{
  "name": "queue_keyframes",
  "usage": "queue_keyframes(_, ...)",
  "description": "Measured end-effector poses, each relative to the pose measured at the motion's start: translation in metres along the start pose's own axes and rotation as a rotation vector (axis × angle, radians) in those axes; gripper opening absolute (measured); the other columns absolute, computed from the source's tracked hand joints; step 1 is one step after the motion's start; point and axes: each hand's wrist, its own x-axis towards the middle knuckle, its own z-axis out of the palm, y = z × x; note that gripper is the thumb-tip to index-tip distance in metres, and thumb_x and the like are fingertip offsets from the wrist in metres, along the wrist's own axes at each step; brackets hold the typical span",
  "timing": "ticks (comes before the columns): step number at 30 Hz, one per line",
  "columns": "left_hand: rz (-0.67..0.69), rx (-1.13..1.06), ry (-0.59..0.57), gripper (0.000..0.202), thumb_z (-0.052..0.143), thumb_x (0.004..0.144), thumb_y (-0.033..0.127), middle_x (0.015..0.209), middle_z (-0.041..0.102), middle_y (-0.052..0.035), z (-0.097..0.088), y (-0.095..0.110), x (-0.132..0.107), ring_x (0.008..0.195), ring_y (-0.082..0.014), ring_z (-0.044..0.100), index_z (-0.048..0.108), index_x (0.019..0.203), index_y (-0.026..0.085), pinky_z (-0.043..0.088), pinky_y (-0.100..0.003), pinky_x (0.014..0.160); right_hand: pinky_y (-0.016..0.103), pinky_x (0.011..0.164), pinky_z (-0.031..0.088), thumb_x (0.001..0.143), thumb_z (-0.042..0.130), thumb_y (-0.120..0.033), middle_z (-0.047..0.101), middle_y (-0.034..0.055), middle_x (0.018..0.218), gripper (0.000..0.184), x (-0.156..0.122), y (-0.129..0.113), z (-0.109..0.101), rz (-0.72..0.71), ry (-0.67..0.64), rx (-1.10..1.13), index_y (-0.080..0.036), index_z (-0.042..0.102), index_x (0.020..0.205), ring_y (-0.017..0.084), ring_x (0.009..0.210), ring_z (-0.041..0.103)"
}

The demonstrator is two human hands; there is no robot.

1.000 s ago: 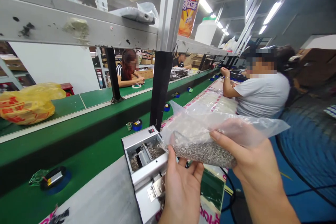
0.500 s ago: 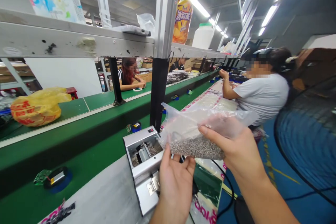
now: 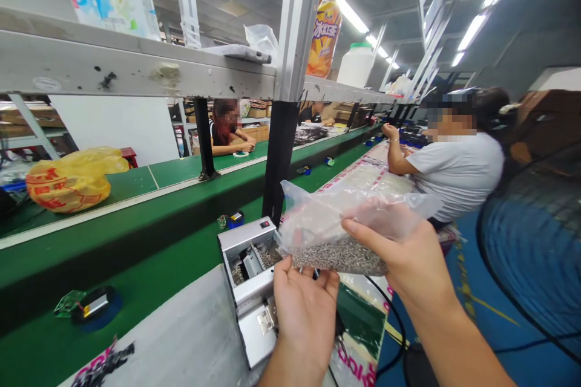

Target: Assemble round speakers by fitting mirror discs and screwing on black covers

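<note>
- Head view, far left: a yellow plastic bag (image 3: pixel 72 184), thin and crumpled, with red print.
- Below it, a round blue disc (image 3: pixel 109 314) carrying a flat silvery battery (image 3: pixel 96 305), on the smooth green surface (image 3: pixel 27 354).
- Then a boxy metal case (image 3: pixel 244 231) with sharp edges; its open hollow contains small shiny metal pieces (image 3: pixel 238 276).
- Left hand (image 3: pixel 306 305): palm upward, fingers half-bent at the bag's lower edge — firm grip or only support, I cannot tell.
- Clear plastic bag (image 3: pixel 318 221), soft and wrinkled, beside the case's right end; grainy metal pieces fill its bottom.
- Right hand (image 3: pixel 411 254): pinching this bag, thumb in front.
</note>
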Motion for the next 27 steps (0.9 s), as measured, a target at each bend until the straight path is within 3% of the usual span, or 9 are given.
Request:
queue_keyframes(6, 0.032, 0.022, 0.056, 0.023, 0.050, 0.098, 0.037, 0.092, 0.069, -0.0074, 0.003, -0.001, 0.000, 0.068, -0.0164, 0.068, 0.062, 0.108, 0.019, 0.054, -0.024, 0.055, 0.029, 0.065, 0.055, 0.063, 0.091, -0.037, 0.076, 0.0031, 0.086, 0.033, 0.000, -0.002, 0.003, -0.003, -0.004, 0.000, -0.021, 0.073, 0.086, 0.020, 0.074, 0.070)
queue_keyframes(11, 0.019, 0.088, -0.002, 0.033, 0.043, 0.100, 0.039, 0.100, 0.070, -0.0107, 0.002, 0.001, -0.001, 0.073, -0.0189, 0.068, 0.062, 0.118, 0.018, 0.055, -0.027, 0.059, 0.026, 0.067, 0.053, 0.062, 0.091, -0.028, 0.075, 0.0010, 0.083, 0.029, -0.005, 0.005, 0.001, 0.012, 0.054, 0.116, -0.020, 0.072, 0.083, 0.019, 0.076, 0.069)
queue_keyframes(15, 0.048, 0.207, -0.070, 0.037, 0.043, 0.100, 0.039, 0.111, 0.070, -0.0128, 0.000, 0.002, -0.003, 0.080, -0.0203, 0.068, 0.060, 0.126, 0.017, 0.055, -0.028, 0.060, 0.023, 0.064, 0.051, 0.061, 0.091, -0.022, 0.072, 0.0000, 0.078, 0.029, -0.015, 0.018, 0.002, 0.026, 0.159, 0.311, -0.019, 0.070, 0.081, 0.015, 0.071, 0.066)
queue_keyframes(21, 0.215, 0.491, -0.124, 0.042, 0.050, 0.100, 0.041, 0.122, 0.069, -0.0127, -0.004, -0.003, -0.007, 0.093, -0.0211, 0.066, 0.055, 0.138, 0.022, 0.056, -0.025, 0.060, 0.022, 0.061, 0.051, 0.067, 0.085, -0.025, 0.065, -0.0042, 0.079, 0.031, -0.038, 0.054, 0.007, 0.057, 0.370, 0.552, -0.021, 0.063, 0.088, 0.013, 0.068, 0.063)
queue_keyframes(23, 0.302, 0.598, -0.116, 0.043, 0.056, 0.097, 0.042, 0.127, 0.068, -0.0108, -0.006, -0.005, -0.008, 0.088, -0.0198, 0.067, 0.058, 0.136, 0.025, 0.056, -0.023, 0.056, 0.024, 0.064, 0.054, 0.070, 0.083, -0.026, 0.066, -0.0045, 0.082, 0.031, -0.046, 0.065, 0.010, 0.111, 0.405, 0.640, -0.022, 0.062, 0.093, 0.014, 0.070, 0.065)
queue_keyframes(27, 0.455, 0.866, -0.078, 0.046, 0.072, 0.087, 0.042, 0.114, 0.074, -0.0090, -0.012, -0.004, -0.012, 0.053, -0.0107, 0.057, 0.067, 0.129, 0.024, 0.049, -0.019, 0.043, 0.037, 0.067, 0.060, 0.073, 0.080, -0.034, 0.070, -0.0017, 0.077, 0.026, -0.059, 0.079, 0.023, 0.262, 0.380, 0.770, -0.021, 0.064, 0.089, 0.019, 0.064, 0.068)
